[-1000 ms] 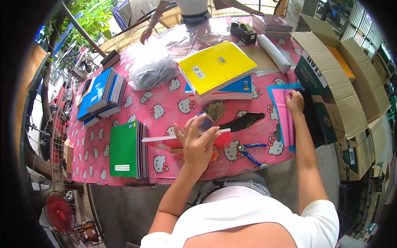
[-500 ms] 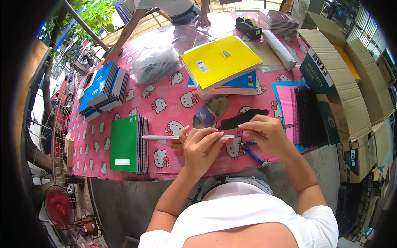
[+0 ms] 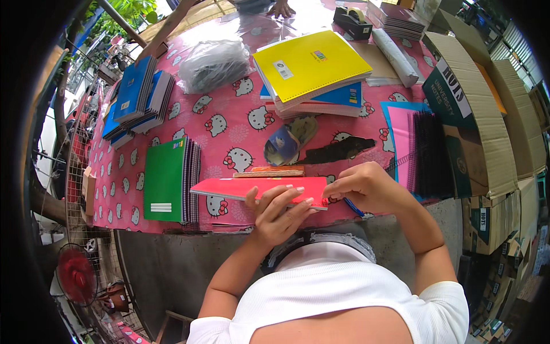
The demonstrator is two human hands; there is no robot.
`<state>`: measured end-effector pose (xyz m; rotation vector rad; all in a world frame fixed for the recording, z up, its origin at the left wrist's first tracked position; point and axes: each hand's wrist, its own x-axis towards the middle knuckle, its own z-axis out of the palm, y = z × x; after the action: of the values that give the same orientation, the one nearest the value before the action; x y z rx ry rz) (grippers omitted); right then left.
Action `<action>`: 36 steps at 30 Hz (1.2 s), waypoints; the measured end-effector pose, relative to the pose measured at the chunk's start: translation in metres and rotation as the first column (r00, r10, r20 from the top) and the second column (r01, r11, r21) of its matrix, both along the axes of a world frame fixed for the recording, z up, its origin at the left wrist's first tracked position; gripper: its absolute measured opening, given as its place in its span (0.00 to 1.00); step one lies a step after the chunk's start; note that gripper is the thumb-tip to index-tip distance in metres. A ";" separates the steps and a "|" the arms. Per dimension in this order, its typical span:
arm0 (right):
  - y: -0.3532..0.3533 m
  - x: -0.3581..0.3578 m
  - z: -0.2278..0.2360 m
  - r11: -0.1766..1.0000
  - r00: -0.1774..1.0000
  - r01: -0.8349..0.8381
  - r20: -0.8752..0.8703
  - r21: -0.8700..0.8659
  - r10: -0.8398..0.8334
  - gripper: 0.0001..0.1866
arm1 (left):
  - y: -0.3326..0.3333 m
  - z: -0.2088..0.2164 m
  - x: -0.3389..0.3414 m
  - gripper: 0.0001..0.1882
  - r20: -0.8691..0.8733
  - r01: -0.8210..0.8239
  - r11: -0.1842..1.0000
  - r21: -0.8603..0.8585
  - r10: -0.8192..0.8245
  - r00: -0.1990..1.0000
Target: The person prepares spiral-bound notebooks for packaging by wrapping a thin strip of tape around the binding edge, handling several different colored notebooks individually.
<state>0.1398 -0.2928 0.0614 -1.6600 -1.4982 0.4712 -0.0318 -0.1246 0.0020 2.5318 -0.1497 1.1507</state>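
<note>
My left hand (image 3: 281, 215) is closed around the near edge of a red-covered notebook (image 3: 229, 186), held tilted above the table's front edge. At its right end, my right hand (image 3: 364, 186) has its fingertips pinched together beside the corner. Whatever they pinch is too small to make out. Under my right hand shows part of a blue-handled tool (image 3: 354, 207). Just beyond the red notebook lies a wooden strip with an orange top (image 3: 269, 171). A stack of green spiral notebooks (image 3: 166, 180) lies to the left.
Yellow-covered notebooks (image 3: 312, 63) are piled mid-table, blue spiral notebooks (image 3: 137, 92) at left, and a plastic bag (image 3: 212, 66) between them. Pink covers with black coils (image 3: 427, 155) lie beside an open cardboard box (image 3: 481, 114). A tape dispenser (image 3: 352, 24) stands far back; another person's hand (image 3: 282, 9) rests there.
The red notebook has tipped from edge-on so that its red cover now shows. My right hand has come down and left to its right end. The view has shifted slightly.
</note>
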 end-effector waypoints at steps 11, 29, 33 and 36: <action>-0.009 -0.006 0.006 0.977 0.892 0.161 0.403 0.138 -0.203 0.19 | 0.001 0.027 0.030 0.12 0.002 -0.020 0.992 -0.121 0.021 1.000; 0.005 -0.005 0.000 0.941 0.942 0.335 -0.053 0.051 -0.333 0.14 | 0.009 0.039 0.050 0.12 -0.175 -0.194 0.968 -0.160 0.166 0.971; 0.012 -0.007 0.001 0.920 0.903 0.383 0.173 0.088 -0.393 0.13 | 0.009 0.034 0.049 0.12 -0.209 -0.170 0.968 -0.183 0.130 0.969; 0.013 -0.009 0.000 0.929 0.885 0.368 0.288 0.046 -0.365 0.10 | 0.007 0.033 0.047 0.12 -0.190 -0.189 0.965 -0.180 0.154 0.970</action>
<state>0.1310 -0.2798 0.0611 -2.0328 -1.3347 0.0242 0.0152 -0.1172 0.0348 2.4895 0.2229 0.9441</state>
